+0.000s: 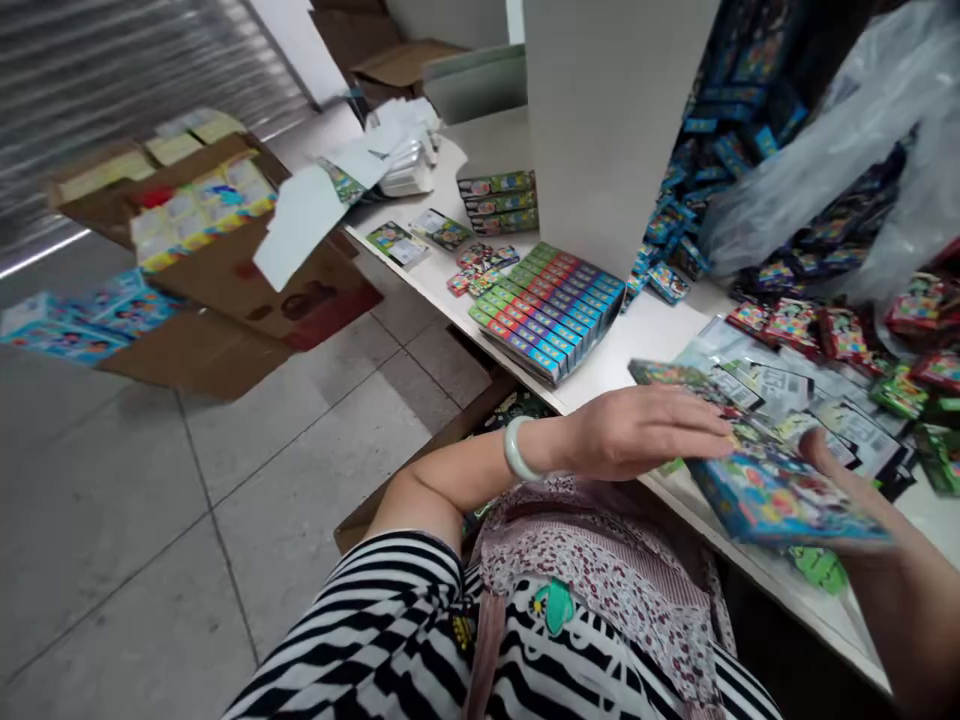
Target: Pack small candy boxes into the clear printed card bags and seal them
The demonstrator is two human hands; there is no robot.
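Observation:
My left hand (645, 432) lies flat with its fingers stretched out, resting on the near end of a blue printed packet (780, 497) and a fan of printed cards (787, 390). A pale bangle sits on that wrist. My right hand (840, 462) comes in from the lower right and grips the blue packet from underneath, thumb over its far edge. The packet hangs just over the front edge of the white table (660, 330).
A tray of flat coloured boxes (551, 305) lies left of my hands. Small packs (847, 330) and a clear plastic bag (840, 150) are at the right. A white panel (611, 120) stands behind. Open cartons (217, 260) sit on the tiled floor.

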